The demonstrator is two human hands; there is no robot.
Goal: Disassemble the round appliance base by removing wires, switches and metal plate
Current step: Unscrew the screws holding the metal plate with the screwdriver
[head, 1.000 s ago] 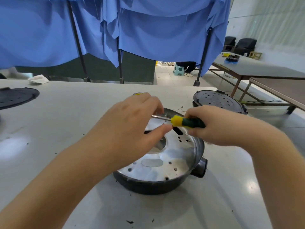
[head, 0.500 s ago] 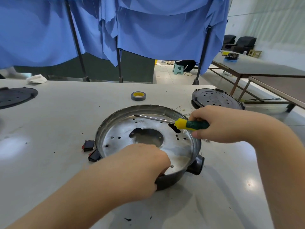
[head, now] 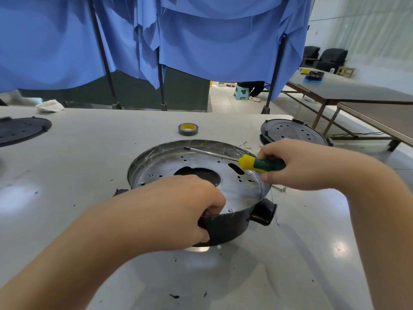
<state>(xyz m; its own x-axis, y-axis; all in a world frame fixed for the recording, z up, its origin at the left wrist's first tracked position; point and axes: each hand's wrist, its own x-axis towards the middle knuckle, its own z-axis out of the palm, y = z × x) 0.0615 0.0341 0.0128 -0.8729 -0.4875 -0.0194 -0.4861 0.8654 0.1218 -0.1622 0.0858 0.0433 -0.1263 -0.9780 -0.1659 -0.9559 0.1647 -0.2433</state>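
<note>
The round appliance base [head: 232, 224] sits mid-table, a black shell with a stub handle at its right. Inside it lies the shiny perforated metal plate [head: 237, 186] with a large centre hole. My left hand [head: 178, 211] grips the base's near rim, thumb inside and fingers round the black wall. The near side looks lifted off the table. My right hand [head: 297, 164] holds a green and yellow screwdriver [head: 257, 164] level over the plate, its tip pointing left toward the far rim. A loose screw [head: 280, 188] lies by the base's right side.
A roll of grey tape [head: 188, 129] lies behind the base. A second black round base [head: 292, 133] stands at the right rear, another black disc [head: 20, 130] at the far left edge. A white cloth [head: 49, 105] sits back left. Blue curtains hang beyond the table.
My left hand came off the screwdriver shaft, dropped to the base's near rim and gripped it. The near edge has risen, and the black switches at the left are now hidden.
</note>
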